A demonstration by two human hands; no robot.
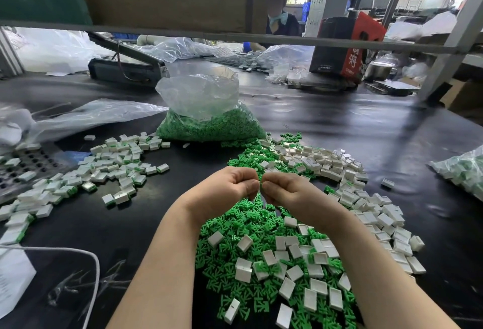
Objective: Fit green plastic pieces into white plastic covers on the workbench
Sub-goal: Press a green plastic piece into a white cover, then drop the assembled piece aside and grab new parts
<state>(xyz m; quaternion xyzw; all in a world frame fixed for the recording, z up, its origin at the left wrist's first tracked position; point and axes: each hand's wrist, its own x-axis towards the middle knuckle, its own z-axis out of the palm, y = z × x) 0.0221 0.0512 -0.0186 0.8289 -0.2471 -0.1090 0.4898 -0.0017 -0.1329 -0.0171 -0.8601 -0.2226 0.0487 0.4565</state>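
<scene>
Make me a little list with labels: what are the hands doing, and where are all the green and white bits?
hands: left hand and right hand pinch together over the table
held: a small green piece between the fingertips
green pile: loose green pieces under the hands
white covers: empty ones to the right
finished pile: white covers with green inside to the left
bag: clear bag of green pieces behind

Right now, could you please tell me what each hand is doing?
Left hand: closed, fingertips pinching at the green piece between both hands.
Right hand: closed, pinching the same green piece from the other side.
</scene>
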